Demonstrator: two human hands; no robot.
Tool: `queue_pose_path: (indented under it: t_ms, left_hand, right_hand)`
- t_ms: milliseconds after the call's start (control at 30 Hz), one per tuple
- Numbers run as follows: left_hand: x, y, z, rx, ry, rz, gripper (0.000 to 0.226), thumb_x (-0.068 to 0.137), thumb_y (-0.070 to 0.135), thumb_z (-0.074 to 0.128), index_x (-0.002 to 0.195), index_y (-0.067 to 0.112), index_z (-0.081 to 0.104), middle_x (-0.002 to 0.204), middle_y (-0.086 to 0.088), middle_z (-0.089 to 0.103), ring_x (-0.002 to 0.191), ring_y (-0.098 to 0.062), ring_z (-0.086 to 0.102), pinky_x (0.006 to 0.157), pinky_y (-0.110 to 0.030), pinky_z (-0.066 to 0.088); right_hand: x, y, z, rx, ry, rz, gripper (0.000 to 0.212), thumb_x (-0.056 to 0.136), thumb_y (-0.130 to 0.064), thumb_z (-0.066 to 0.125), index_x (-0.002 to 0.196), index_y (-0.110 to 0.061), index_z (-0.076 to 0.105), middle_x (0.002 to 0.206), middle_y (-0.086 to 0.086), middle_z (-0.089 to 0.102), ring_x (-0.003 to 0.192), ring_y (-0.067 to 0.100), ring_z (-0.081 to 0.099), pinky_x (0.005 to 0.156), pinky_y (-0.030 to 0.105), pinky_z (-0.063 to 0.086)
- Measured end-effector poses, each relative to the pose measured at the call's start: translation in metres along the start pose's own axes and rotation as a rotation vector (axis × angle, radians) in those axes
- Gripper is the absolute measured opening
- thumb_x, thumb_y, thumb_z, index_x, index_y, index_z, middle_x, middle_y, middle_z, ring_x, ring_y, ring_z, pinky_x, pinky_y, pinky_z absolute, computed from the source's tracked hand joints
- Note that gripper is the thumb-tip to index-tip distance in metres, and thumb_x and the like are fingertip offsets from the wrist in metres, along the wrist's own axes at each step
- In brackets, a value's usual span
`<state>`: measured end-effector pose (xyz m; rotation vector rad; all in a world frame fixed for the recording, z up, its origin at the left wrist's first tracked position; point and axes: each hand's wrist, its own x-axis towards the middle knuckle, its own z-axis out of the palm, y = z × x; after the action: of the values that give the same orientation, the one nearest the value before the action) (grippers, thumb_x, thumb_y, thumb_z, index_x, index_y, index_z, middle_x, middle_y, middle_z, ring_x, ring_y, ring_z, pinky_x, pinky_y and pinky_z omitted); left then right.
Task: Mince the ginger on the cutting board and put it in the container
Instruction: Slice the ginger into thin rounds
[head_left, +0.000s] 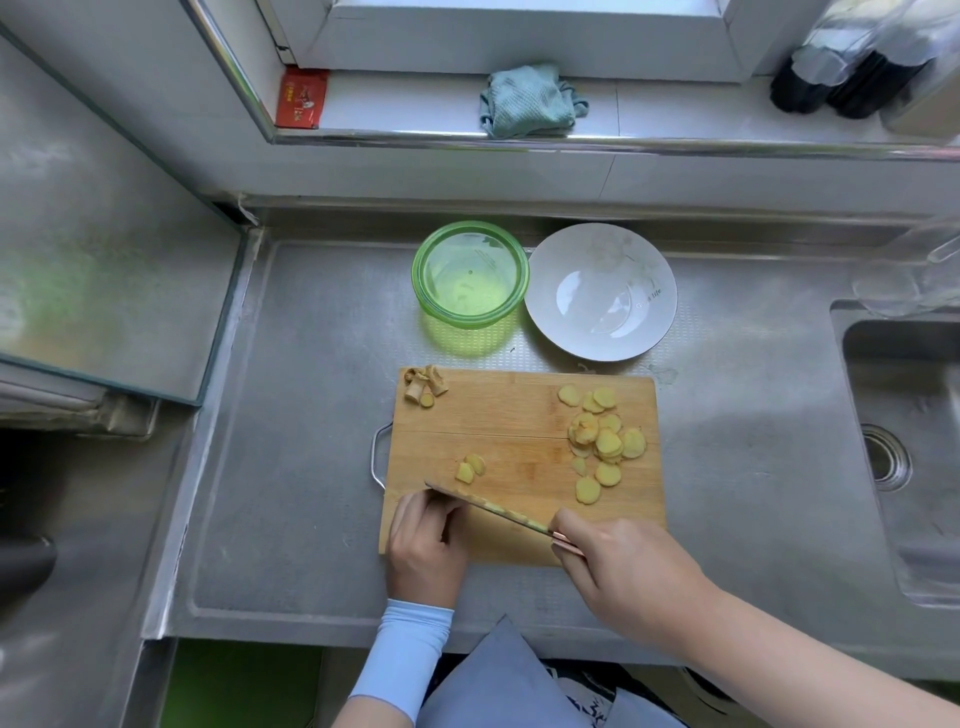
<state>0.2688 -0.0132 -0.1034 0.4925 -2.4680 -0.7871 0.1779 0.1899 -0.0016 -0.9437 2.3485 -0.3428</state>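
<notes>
The right grip (623, 566) is clenched round the handle of the knife (488, 506), whose blade runs away to its left across the near edge of the cutting board (519, 410), with pale bits of ginger stuck along it. At the blade's far tip the left grip (426, 545) sits with fingers curled, knuckles against the steel; whether it pins ginger beneath cannot be told. The step in hand looks like cutting slices down towards mince, and it would go best with those knuckles kept upright as a guide, fingertips tucked back, and the work shifted away from the board's near edge, where pieces could drop onto the bench (291, 415). Just beyond the blade lie two loose slices (470, 467); ahead of the right grip is the main heap of ginger slices (605, 441), near the board's right edge and not yet minced. Bare board between the two lots gives room to gather and chop. Trimmings (423, 387) sit at the far-left corner. Beyond the board stands the green container (418, 275), apparently empty, touching a white plate (571, 332); the sink (841, 332) lies well off to the right.
</notes>
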Motion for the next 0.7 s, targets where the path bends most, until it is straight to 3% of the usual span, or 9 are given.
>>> queue_pose_path:
  t_ms: [100, 167, 333, 400, 700]
  left_hand:
    - [0.000, 0.000, 0.000, -0.005, 0.004, -0.005, 0.010, 0.080, -0.006, 0.073, 0.077, 0.004, 0.072, 0.082, -0.006, 0.066, 0.079, -0.022, 0.059, 0.079, -0.020, 0.046]
    - [0.000, 0.000, 0.000, -0.012, -0.002, -0.004, 0.015, 0.077, -0.010, 0.075, 0.078, 0.004, 0.072, 0.082, -0.006, 0.067, 0.079, -0.021, 0.060, 0.080, -0.019, 0.046]
    - [-0.005, -0.004, 0.003, 0.011, -0.025, -0.014, 0.016, 0.076, -0.011, 0.075, 0.080, 0.005, 0.074, 0.082, -0.007, 0.067, 0.081, -0.027, 0.063, 0.075, -0.034, 0.053]
    - [-0.007, -0.003, 0.003, 0.017, -0.022, -0.019, 0.016, 0.079, -0.011, 0.073, 0.081, 0.005, 0.074, 0.080, -0.007, 0.064, 0.077, -0.026, 0.061, 0.072, -0.033, 0.051]
    - [-0.010, 0.000, 0.005, 0.019, 0.001, -0.055, 0.012, 0.082, -0.004, 0.070, 0.086, 0.006, 0.075, 0.082, -0.007, 0.065, 0.078, -0.027, 0.060, 0.073, -0.035, 0.052]
  right_hand:
    - [0.000, 0.000, 0.001, -0.007, -0.009, 0.000, 0.031, 0.098, -0.051, 0.013, 0.093, -0.029, 0.035, 0.064, -0.003, 0.054, 0.055, 0.024, 0.049, 0.053, 0.042, 0.046]
    - [0.001, 0.000, 0.000, 0.005, -0.027, 0.018, 0.026, 0.102, -0.048, 0.020, 0.093, -0.029, 0.036, 0.064, -0.002, 0.053, 0.055, 0.025, 0.050, 0.054, 0.043, 0.046]
    - [0.023, -0.012, -0.001, 0.002, -0.077, 0.062, 0.019, 0.104, -0.040, 0.031, 0.093, -0.025, 0.036, 0.067, 0.003, 0.053, 0.059, 0.029, 0.052, 0.049, 0.038, 0.036]
    - [0.031, -0.018, 0.000, 0.007, -0.081, 0.058, 0.020, 0.104, -0.040, 0.032, 0.090, -0.025, 0.033, 0.067, 0.003, 0.053, 0.057, 0.029, 0.050, 0.048, 0.036, 0.032]
    - [0.025, -0.016, 0.001, 0.045, -0.031, 0.032, 0.019, 0.104, -0.042, 0.033, 0.092, -0.027, 0.037, 0.069, 0.002, 0.057, 0.061, 0.031, 0.052, 0.055, 0.041, 0.042]
